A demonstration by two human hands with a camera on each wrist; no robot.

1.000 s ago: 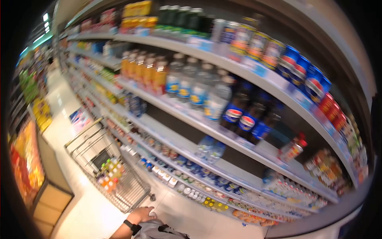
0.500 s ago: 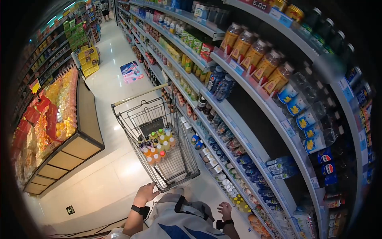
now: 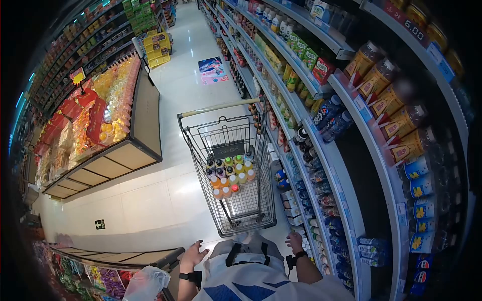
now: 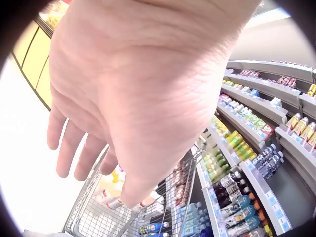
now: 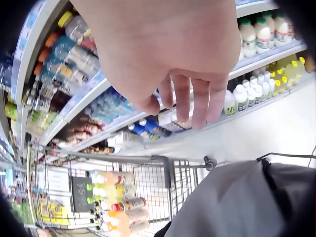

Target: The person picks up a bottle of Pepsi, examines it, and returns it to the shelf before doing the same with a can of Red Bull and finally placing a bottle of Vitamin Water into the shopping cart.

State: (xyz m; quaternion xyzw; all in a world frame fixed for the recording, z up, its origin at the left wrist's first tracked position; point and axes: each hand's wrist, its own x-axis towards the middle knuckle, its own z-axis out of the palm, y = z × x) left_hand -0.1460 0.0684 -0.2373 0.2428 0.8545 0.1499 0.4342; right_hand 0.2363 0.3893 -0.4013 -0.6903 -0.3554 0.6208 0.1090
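Observation:
A wire shopping cart [image 3: 273, 213] stands in front of the person, its near end close to their body. Several drink bottles [image 3: 231, 173] with orange, yellow, green and dark caps sit upright together inside it. The left hand [image 3: 192, 255] hangs to the left of the cart's near end, fingers apart and holding nothing. In the left wrist view its palm covers much of the cart. Opposite, the right hand [image 3: 295, 243] is between the cart and the shelves, fingers loosely bent and nothing in them. Both wrists wear black straps.
Drink shelves [image 3: 346, 210] run along the right side, stocked with bottles and cartons. A wooden display stand [image 3: 145, 135] with packaged goods is at the left. Near the left hand is another rack [image 3: 115, 258] with a clear plastic bag [image 3: 145, 283]. A floor sticker [image 3: 213, 70] lies in the aisle.
The view has swung from the shelves toward the aisle and cart. The left hand, at the cart's near corner half a second ago, is now apart from it. The right hand has come nearer the cart.

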